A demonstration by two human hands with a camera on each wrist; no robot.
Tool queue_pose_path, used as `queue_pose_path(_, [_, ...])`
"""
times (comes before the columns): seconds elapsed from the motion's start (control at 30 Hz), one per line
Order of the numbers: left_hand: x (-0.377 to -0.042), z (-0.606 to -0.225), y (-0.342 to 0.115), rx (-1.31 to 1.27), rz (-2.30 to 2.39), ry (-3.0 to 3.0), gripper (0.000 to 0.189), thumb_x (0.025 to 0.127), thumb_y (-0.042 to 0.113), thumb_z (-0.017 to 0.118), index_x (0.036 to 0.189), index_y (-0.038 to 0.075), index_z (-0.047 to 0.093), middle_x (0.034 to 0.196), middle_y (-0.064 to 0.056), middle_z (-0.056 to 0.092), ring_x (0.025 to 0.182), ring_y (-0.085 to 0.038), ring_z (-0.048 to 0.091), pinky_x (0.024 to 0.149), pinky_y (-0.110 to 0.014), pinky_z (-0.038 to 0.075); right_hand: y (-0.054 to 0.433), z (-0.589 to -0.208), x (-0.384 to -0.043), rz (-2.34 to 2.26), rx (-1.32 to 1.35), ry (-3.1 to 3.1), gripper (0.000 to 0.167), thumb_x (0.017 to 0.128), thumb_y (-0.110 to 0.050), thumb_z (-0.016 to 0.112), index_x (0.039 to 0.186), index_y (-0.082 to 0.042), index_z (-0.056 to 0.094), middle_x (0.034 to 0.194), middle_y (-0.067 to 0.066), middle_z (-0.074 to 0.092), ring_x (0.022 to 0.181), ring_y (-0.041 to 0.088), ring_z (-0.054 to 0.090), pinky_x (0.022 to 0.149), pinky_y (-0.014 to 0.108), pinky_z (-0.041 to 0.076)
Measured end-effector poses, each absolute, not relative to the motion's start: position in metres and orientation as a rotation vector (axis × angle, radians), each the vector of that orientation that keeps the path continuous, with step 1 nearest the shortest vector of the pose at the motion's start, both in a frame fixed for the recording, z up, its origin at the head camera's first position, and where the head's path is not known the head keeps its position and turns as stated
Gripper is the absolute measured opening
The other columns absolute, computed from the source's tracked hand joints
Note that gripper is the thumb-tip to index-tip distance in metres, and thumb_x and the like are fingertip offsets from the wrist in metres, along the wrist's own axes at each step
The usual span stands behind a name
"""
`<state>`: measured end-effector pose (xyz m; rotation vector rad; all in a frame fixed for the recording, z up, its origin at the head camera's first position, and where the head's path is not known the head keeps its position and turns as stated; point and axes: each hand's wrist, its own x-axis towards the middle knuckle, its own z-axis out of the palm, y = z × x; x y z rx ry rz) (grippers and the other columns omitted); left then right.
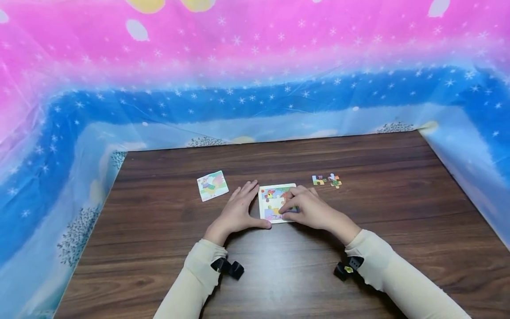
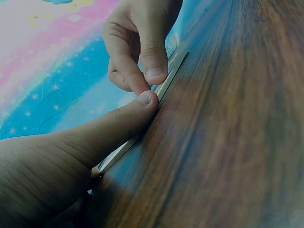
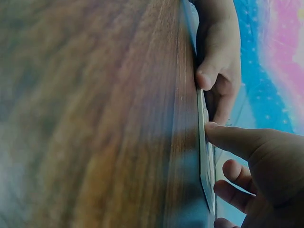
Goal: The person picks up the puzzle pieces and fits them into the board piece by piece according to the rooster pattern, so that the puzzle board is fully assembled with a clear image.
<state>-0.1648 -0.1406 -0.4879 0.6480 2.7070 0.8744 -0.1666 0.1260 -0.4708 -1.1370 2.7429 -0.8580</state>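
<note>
A small jigsaw puzzle board with a pale rim lies on the table, its picture partly filled with colourful pieces and a pale gap across the middle. My left hand spreads along its left side, thumb on the near left corner and straight fingers by the far left corner. Over the right part of the board, my right hand brings thumb and index finger together at the near row, pinching a puzzle piece that the fingers mostly hide. In the left wrist view, the right fingertips are right beside the left thumb.
Several loose puzzle pieces lie beyond the right hand. A square picture card rests to the left of the board. Behind the brown wooden table hangs a pink and blue snowflake cloth.
</note>
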Motion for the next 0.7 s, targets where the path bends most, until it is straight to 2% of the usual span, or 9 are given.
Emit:
queue_pose_path(0.1, [-0.1647,-0.4875,-0.1413,0.648,0.875,2.71,0.122,0.079,0.058,0.09,0.168,0.005,0.025,0.176,-0.008,0.017,0.163,-0.027,0.01,0.132,-0.047,0.003,0.125,-0.4699,-0.1666,-0.86,-1.134,2.734,0.009,0.094,-0.024,0.084,0.102,-0.025,0.086,0.099,-0.012,0.063,0.091,0.012,0.05,0.082,0.041,0.034])
queue_pose_path(0.3, [-0.1652,-0.4888,-0.1398,0.658,0.884,2.705,0.118,0.082,0.059,0.087,0.168,0.006,0.026,0.176,-0.008,0.017,0.163,-0.027,0.01,0.132,-0.047,0.003,0.123,-0.4697,-0.1658,-0.829,-1.105,2.728,0.008,0.095,-0.022,0.082,0.103,-0.023,0.084,0.114,-0.004,0.067,0.112,0.022,0.057,0.092,0.051,0.042])
queue_pose_path(0.5, [-0.1642,-0.4877,-0.1401,0.657,0.914,2.705,0.1,0.094,0.052,0.077,0.167,0.004,0.028,0.175,-0.009,0.019,0.163,-0.027,0.012,0.132,-0.046,0.004,0.1244,-0.4699,-0.1659,-0.835,-1.104,2.72,0.011,0.096,-0.022,0.081,0.107,-0.021,0.084,0.118,-0.001,0.067,0.113,0.024,0.056,0.091,0.052,0.042])
queue_pose_path(0.7, [-0.1639,-0.486,-0.1408,0.679,0.921,2.706,0.096,0.096,0.047,0.077,0.166,0.001,0.029,0.175,-0.012,0.022,0.163,-0.029,0.013,0.132,-0.048,0.006,0.125,-0.4695,-0.1666,-0.848,-1.101,2.701,0.012,0.096,-0.022,0.081,0.107,-0.022,0.084,0.119,-0.001,0.066,0.114,0.024,0.056,0.093,0.054,0.041])
